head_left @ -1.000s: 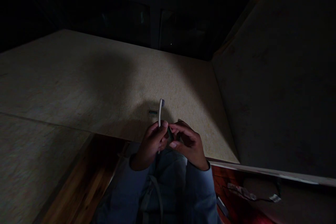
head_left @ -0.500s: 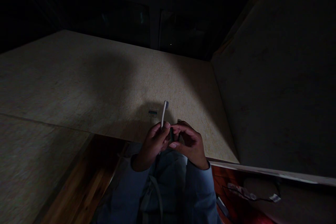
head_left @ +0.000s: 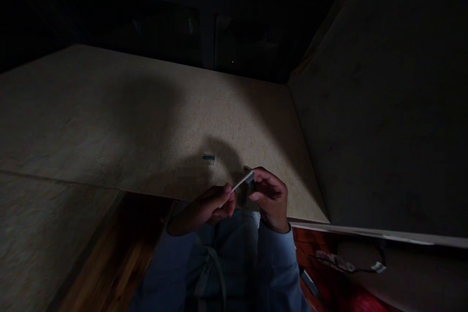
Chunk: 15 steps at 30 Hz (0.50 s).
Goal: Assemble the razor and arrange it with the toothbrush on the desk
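The scene is dim. My left hand is closed around the handle of a white toothbrush, which lies tilted with its head pointing right. My right hand is closed on a small dark object that I cannot make out, held right at the brush head. Both hands hover at the near edge of a pale speckled tabletop. A small dark piece lies on the table just beyond my hands.
A second pale surface meets the table on the right. Wooden flooring shows below left. A cable and small items lie on the reddish floor at lower right. Dark cabinets stand at the back.
The toothbrush has swung from upright to nearly level, its head now at my right hand. My left hand dropped slightly and my right hand turned toward the brush head.
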Each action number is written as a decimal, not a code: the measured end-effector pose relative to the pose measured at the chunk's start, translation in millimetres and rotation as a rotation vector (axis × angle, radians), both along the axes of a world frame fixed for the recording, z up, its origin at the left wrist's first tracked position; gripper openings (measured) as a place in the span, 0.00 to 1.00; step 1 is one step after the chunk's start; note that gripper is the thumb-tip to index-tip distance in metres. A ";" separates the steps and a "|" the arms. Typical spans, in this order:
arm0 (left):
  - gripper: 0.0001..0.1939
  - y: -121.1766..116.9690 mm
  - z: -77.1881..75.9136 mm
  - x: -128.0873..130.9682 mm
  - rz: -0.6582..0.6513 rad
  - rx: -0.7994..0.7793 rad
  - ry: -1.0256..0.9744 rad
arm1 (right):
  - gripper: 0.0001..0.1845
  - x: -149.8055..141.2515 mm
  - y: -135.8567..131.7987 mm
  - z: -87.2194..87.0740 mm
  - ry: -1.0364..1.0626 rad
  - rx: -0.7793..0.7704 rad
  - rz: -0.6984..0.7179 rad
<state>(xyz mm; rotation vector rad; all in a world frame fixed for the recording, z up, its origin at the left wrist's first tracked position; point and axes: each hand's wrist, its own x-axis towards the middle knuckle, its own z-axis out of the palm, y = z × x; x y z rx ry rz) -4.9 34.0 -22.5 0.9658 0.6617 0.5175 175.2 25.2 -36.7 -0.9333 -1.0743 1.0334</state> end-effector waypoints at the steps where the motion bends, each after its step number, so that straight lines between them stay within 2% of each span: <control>1: 0.34 -0.1 -0.5 -0.4 0.000 0.006 0.009 | 0.24 -0.2 -0.2 -0.2 0.003 0.001 -0.007; 9: 0.33 -0.3 -1.7 -3.0 0.076 0.043 0.076 | 0.23 -0.5 -0.3 0.3 0.010 0.036 0.020; 15: 0.33 -0.6 -3.2 -3.3 0.087 0.079 0.108 | 0.23 0.0 -0.5 -0.7 0.021 0.035 0.031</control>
